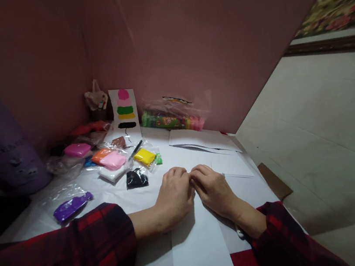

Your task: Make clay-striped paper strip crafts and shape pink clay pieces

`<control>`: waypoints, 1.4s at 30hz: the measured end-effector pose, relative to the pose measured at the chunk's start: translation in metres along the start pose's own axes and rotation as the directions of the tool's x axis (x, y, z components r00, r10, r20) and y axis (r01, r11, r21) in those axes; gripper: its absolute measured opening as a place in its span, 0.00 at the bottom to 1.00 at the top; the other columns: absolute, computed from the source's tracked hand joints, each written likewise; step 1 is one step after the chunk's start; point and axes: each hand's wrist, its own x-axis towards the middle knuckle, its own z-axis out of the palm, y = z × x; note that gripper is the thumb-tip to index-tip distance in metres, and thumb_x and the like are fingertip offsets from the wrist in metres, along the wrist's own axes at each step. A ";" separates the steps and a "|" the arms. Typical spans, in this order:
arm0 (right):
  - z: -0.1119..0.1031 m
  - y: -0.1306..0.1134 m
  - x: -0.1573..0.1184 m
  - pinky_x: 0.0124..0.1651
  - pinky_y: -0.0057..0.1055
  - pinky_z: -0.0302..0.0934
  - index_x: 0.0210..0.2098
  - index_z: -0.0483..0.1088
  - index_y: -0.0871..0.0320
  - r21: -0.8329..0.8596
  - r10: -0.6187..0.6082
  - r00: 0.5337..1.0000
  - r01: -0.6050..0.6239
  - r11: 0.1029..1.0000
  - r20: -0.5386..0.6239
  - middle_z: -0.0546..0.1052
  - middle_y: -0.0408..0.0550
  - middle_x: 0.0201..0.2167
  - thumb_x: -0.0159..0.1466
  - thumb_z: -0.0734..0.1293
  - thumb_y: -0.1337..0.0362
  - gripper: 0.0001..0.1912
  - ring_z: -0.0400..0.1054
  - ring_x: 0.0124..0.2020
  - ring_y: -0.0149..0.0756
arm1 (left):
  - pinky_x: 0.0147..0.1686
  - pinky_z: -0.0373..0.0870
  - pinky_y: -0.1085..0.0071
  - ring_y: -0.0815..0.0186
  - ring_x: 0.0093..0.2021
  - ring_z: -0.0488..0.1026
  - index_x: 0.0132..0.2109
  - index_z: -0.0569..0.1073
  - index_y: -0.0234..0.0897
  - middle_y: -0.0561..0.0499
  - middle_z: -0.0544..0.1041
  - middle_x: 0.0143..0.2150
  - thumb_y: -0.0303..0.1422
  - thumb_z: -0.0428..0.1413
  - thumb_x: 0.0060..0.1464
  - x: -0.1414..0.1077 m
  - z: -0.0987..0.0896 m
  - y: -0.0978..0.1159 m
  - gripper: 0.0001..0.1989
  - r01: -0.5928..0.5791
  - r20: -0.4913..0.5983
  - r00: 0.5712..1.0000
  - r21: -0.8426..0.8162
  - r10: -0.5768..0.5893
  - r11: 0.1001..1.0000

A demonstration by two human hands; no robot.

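Note:
A long white paper strip (201, 253) runs from beneath my hands toward me, its near end reaching over the red surface at the front. My left hand (176, 195) is closed at the strip's far end, fingers curled down. Against it, fingertips touching, my right hand (214, 189) is closed on the same end from the other side. The pinched edge itself is hidden under the fingers. Just left of my left hand lies a bag of black clay (136, 178), with a bag of yellow clay (145, 157) behind it.
More bagged clay, including purple (72, 207) and light pink (113, 160), spreads to the left. A card with coloured patches (125, 114) leans on the wall beside a pack of coloured sticks (172, 119). White sheets (201, 139) lie at the back right. A purple bottle (6, 139) stands far left.

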 end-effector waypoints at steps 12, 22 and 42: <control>-0.001 0.000 0.000 0.40 0.37 0.63 0.35 0.69 0.59 -0.008 -0.003 1.000 0.003 1.000 0.004 0.74 0.52 0.36 0.65 0.60 0.73 0.07 0.67 0.39 0.42 | 0.54 0.61 0.59 0.57 0.52 0.63 0.44 0.70 0.33 0.43 0.71 0.48 0.25 0.50 0.55 0.000 -0.001 0.001 0.10 0.006 -0.004 1.000 0.003 -0.006 1.000; -0.002 -0.002 0.001 0.41 0.38 0.64 0.36 0.69 0.57 -0.004 -0.005 1.000 0.005 1.000 0.002 0.74 0.52 0.36 0.65 0.60 0.73 0.08 0.67 0.39 0.42 | 0.53 0.62 0.59 0.57 0.51 0.63 0.44 0.70 0.33 0.44 0.71 0.48 0.26 0.50 0.55 -0.001 -0.001 0.001 0.10 -0.002 -0.003 1.000 0.012 0.002 1.000; -0.001 -0.001 0.000 0.40 0.36 0.63 0.36 0.69 0.57 -0.028 0.000 1.000 0.000 1.000 0.005 0.74 0.51 0.36 0.65 0.59 0.73 0.08 0.67 0.39 0.42 | 0.54 0.61 0.59 0.57 0.53 0.63 0.45 0.70 0.34 0.43 0.71 0.49 0.25 0.50 0.55 0.000 0.000 0.000 0.10 0.001 -0.008 1.000 0.006 -0.001 1.000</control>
